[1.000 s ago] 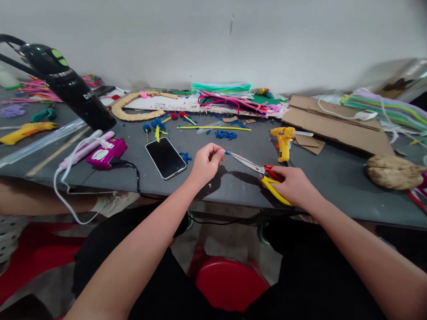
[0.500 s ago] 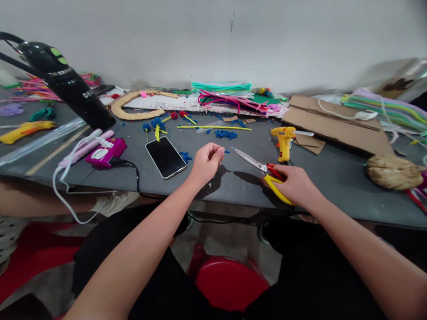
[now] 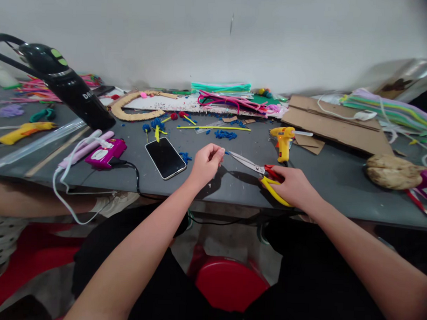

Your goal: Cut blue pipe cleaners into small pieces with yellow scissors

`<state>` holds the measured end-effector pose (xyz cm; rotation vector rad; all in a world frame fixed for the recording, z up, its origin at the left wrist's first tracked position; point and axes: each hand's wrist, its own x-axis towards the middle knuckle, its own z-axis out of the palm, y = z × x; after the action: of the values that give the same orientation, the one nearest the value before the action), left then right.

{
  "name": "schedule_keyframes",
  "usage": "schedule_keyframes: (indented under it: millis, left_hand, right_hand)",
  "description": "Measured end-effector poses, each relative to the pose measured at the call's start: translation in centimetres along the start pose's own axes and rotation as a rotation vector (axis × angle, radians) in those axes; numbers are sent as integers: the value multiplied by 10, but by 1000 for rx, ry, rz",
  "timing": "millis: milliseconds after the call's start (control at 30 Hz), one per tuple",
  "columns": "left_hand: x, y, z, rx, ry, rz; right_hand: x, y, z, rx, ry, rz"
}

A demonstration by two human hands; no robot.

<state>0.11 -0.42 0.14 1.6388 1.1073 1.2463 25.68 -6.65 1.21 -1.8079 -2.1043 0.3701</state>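
Note:
My right hand [image 3: 292,186] grips the red and yellow handles of a pair of scissors [image 3: 255,168]. The steel blades point left toward my left hand [image 3: 205,163]. The left hand's fingers are pinched together on a tiny blue piece that sticks out at the fingertips, right at the blade tips. Both hands hover just above the grey table [image 3: 234,179]. A black phone [image 3: 165,157] lies face up to the left of my left hand.
A yellow glue gun [image 3: 283,140] stands behind the scissors. Cardboard sheets [image 3: 334,123] lie at the back right, pipe cleaners [image 3: 233,101] and blue scraps [image 3: 225,134] at the back. A magenta device [image 3: 106,152] with cables sits left. A black lamp head [image 3: 65,85] leans in. Another person's arm [image 3: 33,199] rests at the left edge.
The scissors swung away to the right, then came back so the blade tips are at my left fingertips again. My left hand has hardly moved.

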Motion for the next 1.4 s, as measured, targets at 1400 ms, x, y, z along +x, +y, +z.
schedule_keyframes:
  millis: [1400]
  left_hand:
    - [-1, 4, 1, 39, 4, 1]
  right_hand:
    - [0, -2, -1, -27, -3, -7]
